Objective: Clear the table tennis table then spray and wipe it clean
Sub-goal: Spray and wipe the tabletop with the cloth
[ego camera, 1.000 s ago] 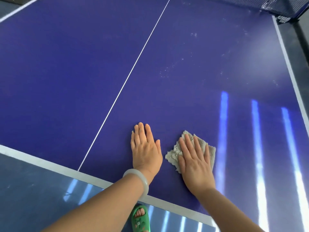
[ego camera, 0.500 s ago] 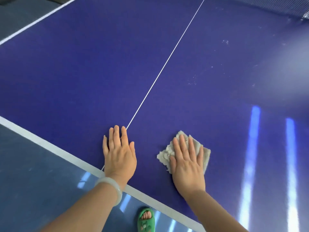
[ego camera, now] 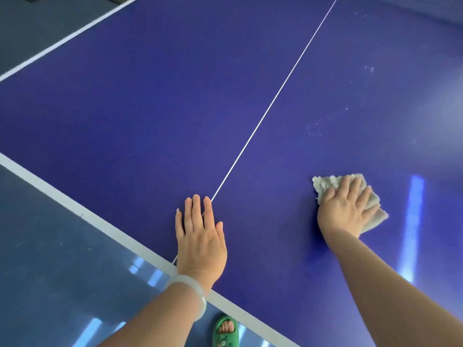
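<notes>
The left hand lies flat, fingers straight, on the dark blue table tennis table across its white centre line, near the white end edge. Farther right, the right hand presses spread fingers on a pale, fluffy crumpled cloth; it looks soft and light, best handled by pressing. Open surface lies beyond, with whitish specks.

Left hand lies flat; right hand presses down, fingers spread.
</notes>
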Demonstrator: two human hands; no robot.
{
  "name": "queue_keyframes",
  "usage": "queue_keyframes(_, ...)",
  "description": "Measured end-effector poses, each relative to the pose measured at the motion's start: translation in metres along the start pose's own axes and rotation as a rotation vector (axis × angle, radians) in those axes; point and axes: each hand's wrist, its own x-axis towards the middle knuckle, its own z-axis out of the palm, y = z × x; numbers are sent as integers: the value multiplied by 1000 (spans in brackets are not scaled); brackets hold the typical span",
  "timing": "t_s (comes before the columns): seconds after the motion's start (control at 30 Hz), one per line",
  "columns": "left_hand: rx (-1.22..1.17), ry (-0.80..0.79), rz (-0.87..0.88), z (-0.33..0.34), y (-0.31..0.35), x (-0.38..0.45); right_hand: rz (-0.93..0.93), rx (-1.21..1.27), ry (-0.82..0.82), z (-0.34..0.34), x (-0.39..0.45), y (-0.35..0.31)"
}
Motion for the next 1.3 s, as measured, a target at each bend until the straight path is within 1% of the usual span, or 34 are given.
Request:
queue_keyframes(0.03, -4, 4, -2, 0, 0, 0, -143, -35, 19, 3, -24, -9)
queue_keyframes(0.07, -9, 5, -4, 0, 1, -1, -329, -73, 9, 6, -50, -16)
queue_keyframes(0.13, -21, -4, -6, -1, 2, -2, -730, -121, -69, 11, -93, -15)
queue_keyframes(0.17, -25, -9, -4, -1, 2, -2, -856, -134, -117, 10, -103, -5)
queue_keyframes(0.2, -26, -11, 0, -2, 2, -3, -905, -133, -140, 7, -102, 9)
queue_keyframes(0.23, -27, -6, 3, -2, 1, -2, -868, -124, -132, 3, -96, 26)
queue_keyframes(0.27, -31, 3, 4, -1, 0, -2, -745, -108, -116, -1, -88, 46)
queue_keyframes(0.37, -57, 21, 14, 0, 0, -2, -88, 31, -34, -16, -73, 108)
queue_keyframes(0.4, -58, 23, 17, 1, 0, -2, 50, 64, -20, -20, -79, 121)
queue_keyframes(0.43, -57, 21, 20, 1, 0, -3, 95, 70, -14, -21, -91, 128)
queue_keyframes(0.47, -56, 18, 24, 1, 0, -4, 47, 54, -15, -20, -106, 133)
queue_keyframes(0.53, -53, 12, 27, -2, 1, -3, -223, 16, -48, -19, -137, 143)
queue_keyframes(0.6, -43, -15, 33, -8, 8, -2, -513, -39, -91, -22, -153, 169)
queue_keyframes(0.63, -43, -22, 64, -12, 18, -4, -585, -48, -110, -28, -152, 188)
queue_keyframes(0.67, -51, -19, 119, -15, 33, -9, -584, -58, -112, -33, -146, 209)
queue_keyframes(0.7, -69, -12, 186, -18, 52, -19, -507, -67, -91, -38, -139, 231)
queue_keyframes(0.73, -101, -14, 248, -20, 77, -32, -362, -49, -70, -44, -132, 251)
queue_keyframes(0.8, -177, -54, 319, -19, 136, -68, -8, 24, -22, -55, -119, 280)
queue_keyframes(0.83, -208, -83, 337, -16, 167, -88, 104, 42, -1, -58, -115, 289)
queue_keyframes(0.87, -233, -115, 355, -10, 197, -108, 130, 44, 2, -61, -117, 295)
queue_keyframes(0.9, -258, -150, 367, -5, 227, -129, 71, 46, -6, -62, -122, 300)
queue_keyframes(0.97, -312, -204, 352, 3, 278, -169, -176, 58, -62, -65, -141, 316)
queue_keyframes(1.03, -331, -206, 284, 6, 313, -195, -411, 12, -121, -71, -158, 349)
queue_keyframes(1.07, -322, -193, 243, 7, 323, -203, -486, -2, -138, -75, -161, 370)
queue_keyframes(1.1, -282, -180, 216, 9, 330, -207, -534, -10, -135, -79, -160, 393)
queue_keyframes(1.17, -158, -168, 195, 13, 337, -211, -570, -26, -135, -90, -150, 433)
queue_keyframes(1.23, -72, -158, 177, 18, 340, -211, -582, -50, -162, -97, -133, 463)
queue_keyframes(1.3, -38, -136, 165, 21, 343, -212, -645, -73, -180, -100, -113, 483)
